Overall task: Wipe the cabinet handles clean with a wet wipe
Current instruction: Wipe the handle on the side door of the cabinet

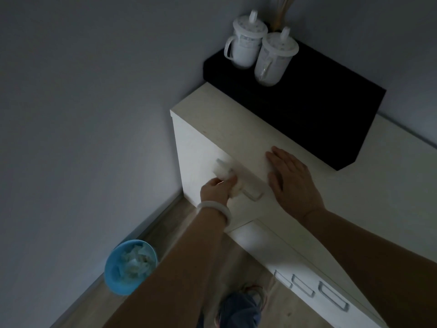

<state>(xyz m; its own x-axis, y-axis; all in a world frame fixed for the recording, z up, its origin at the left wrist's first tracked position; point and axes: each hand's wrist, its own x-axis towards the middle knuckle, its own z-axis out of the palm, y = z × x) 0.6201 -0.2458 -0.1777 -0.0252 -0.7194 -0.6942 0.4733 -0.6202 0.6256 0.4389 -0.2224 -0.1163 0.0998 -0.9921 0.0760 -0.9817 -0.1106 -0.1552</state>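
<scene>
A white cabinet (pixel 198 147) stands in the room's corner, seen from above. A pale bar handle (pixel 249 183) runs along the top of its door. My left hand (pixel 216 189), with a pale bangle on the wrist, grips a white wet wipe (pixel 223 168) wrapped round the handle's far end. My right hand (pixel 290 181) lies flat, fingers straight, on the cabinet's top edge just right of the handle. Lower on the cabinet front, three drawer handles (pixel 305 288) show in a row.
A black box (pixel 319 110) sits on the cabinet top against the wall, with two white lidded cups (pixel 260 50) on it. A blue bin (pixel 130 266) with crumpled wipes stands on the wooden floor by the left wall. My foot (pixel 241 306) shows below.
</scene>
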